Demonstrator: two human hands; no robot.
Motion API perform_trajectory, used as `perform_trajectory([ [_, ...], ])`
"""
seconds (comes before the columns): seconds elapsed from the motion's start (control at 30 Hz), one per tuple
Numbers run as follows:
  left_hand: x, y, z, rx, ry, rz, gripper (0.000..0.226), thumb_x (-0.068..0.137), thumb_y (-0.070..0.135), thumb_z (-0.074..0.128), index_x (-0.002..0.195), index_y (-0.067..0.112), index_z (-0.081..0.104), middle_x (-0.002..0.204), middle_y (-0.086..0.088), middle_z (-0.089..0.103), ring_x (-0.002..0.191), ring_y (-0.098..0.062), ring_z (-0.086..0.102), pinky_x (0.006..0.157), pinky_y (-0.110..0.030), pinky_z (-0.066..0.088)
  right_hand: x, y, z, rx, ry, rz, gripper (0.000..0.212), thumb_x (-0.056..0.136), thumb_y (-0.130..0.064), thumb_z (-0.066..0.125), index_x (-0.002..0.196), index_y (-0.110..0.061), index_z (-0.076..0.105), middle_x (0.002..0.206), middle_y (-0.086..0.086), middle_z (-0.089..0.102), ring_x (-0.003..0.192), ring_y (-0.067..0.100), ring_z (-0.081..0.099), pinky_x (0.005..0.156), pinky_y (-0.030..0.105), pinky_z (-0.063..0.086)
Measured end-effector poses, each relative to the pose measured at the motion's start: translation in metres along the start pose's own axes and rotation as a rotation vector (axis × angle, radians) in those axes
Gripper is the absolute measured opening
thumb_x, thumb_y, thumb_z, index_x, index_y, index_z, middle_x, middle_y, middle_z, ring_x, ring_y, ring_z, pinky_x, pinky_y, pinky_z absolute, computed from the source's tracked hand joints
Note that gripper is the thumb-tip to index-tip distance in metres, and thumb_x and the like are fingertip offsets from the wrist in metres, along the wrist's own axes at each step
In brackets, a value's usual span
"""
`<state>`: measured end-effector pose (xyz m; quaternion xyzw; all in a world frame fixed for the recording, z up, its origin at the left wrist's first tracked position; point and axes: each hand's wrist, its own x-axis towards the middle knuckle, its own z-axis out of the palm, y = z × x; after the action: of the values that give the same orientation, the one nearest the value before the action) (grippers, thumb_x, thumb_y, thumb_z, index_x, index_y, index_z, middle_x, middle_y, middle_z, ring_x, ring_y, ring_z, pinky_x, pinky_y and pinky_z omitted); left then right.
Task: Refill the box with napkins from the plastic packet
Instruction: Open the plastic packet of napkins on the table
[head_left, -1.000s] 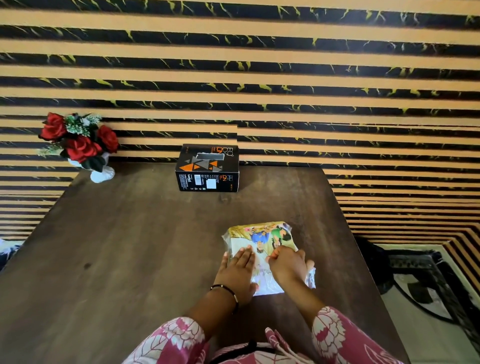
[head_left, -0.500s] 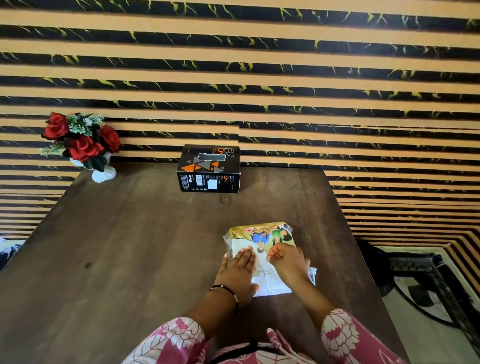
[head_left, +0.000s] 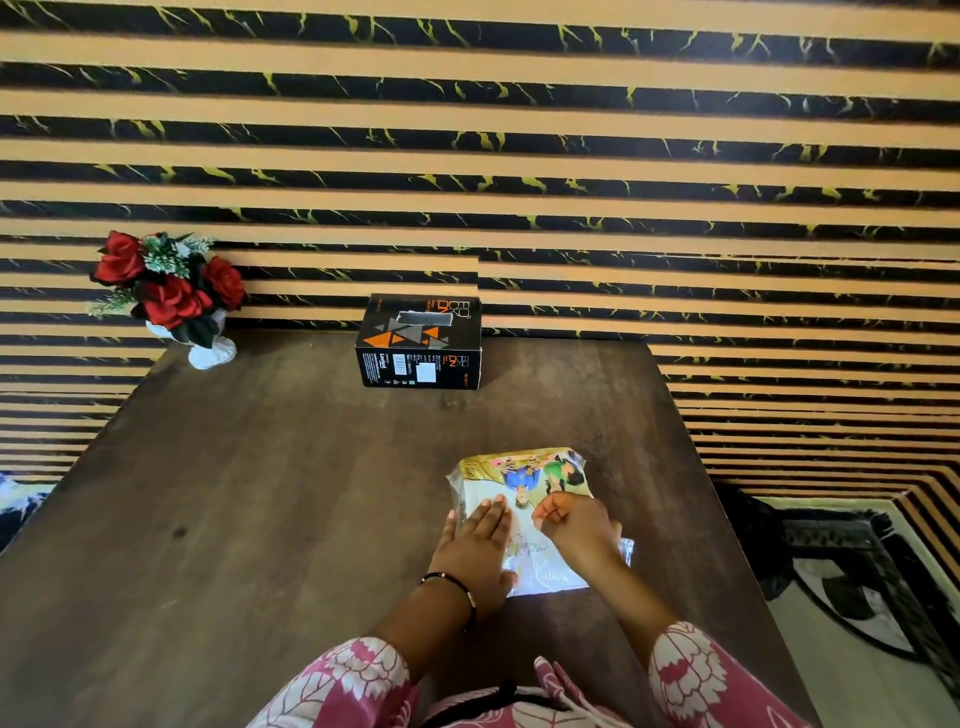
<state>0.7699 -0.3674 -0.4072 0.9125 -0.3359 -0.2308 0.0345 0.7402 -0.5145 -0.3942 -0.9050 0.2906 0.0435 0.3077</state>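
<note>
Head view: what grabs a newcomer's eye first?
The black and orange striped wall fills the upper half. Red roses in a white vase stand at the table's far left corner. Near the front edge, left hand and right hand rest on the plastic packet.

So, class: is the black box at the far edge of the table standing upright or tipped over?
Upright. The black box rests flat on the table, its slot opening facing up.

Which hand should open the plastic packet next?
Right hand: curled, pinching at the clear printed plastic napkin packet. Left hand lies flat on it, better for pinning.
</note>
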Motion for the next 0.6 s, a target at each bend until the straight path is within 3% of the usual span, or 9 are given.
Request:
perform_trajectory([
  [0.13,-0.002,0.001,0.001,-0.006,0.0,-0.005,0.073,0.094,0.039,0.036,0.146,0.017,-0.01,0.156,0.0,-0.016,0.143,-0.017,-0.014,0.114,-0.046,-0.009,-0.001,0.002,0.0,0.001,-0.016,0.018,0.025,0.082,-0.038,0.06,0.104,-0.025,0.062,0.115,-0.003,0.064,0.112,0.022,0.052,0.097,0.037,0.03],
  [0.3,-0.002,0.002,0.0,-0.027,-0.018,-0.005,0.079,0.092,0.044,0.04,0.146,0.017,-0.011,0.156,0.0,-0.017,0.143,-0.017,-0.015,0.114,-0.046,-0.009,-0.002,0.001,-0.001,-0.016,-0.046,-0.006,0.017,0.082,-0.037,0.063,0.09,-0.025,0.071,0.11,-0.004,0.067,0.112,0.02,0.052,0.098,0.038,0.031],
  [0.37,-0.004,0.002,-0.001,-0.045,-0.041,0.002,0.085,0.09,0.05,0.043,0.146,0.015,-0.011,0.156,-0.001,-0.017,0.143,-0.019,-0.015,0.115,-0.048,-0.007,-0.003,0.0,-0.002,0.051,-0.044,-0.015,0.01,0.081,-0.033,0.064,0.079,-0.026,0.071,0.103,-0.003,0.07,0.103,0.018,0.056,0.097,0.036,0.038],
  [0.43,-0.005,0.003,-0.005,-0.048,-0.05,-0.002,0.086,0.089,0.05,0.044,0.146,0.014,-0.01,0.156,-0.002,-0.016,0.143,-0.019,-0.013,0.115,-0.048,-0.006,-0.003,-0.003,-0.011,0.207,-0.066,-0.036,0.011,0.078,-0.021,0.069,0.069,-0.026,0.068,0.09,-0.002,0.072,0.086,0.011,0.061,0.085,0.029,0.045],
  [0.53,-0.001,0.0,-0.02,-0.041,0.008,-0.021,0.079,0.092,0.041,0.044,0.146,0.014,-0.007,0.157,-0.002,-0.012,0.144,-0.018,-0.009,0.115,-0.047,-0.006,-0.001,-0.01,-0.034,0.367,-0.047,-0.134,0.027,0.073,-0.006,0.073,0.06,-0.029,0.065,0.067,-0.011,0.067,0.063,-0.004,0.06,0.072,0.019,0.042],
  [0.6,0.003,-0.002,-0.035,-0.025,0.095,-0.039,0.075,0.093,0.035,0.043,0.146,0.013,-0.004,0.157,-0.003,-0.008,0.145,-0.019,-0.005,0.115,-0.045,-0.005,-0.001,-0.017,-0.047,0.402,-0.007,-0.181,0.027,0.073,-0.005,0.072,0.061,-0.027,0.066,0.066,-0.01,0.067,0.06,-0.007,0.06,0.069,0.015,0.043],
])
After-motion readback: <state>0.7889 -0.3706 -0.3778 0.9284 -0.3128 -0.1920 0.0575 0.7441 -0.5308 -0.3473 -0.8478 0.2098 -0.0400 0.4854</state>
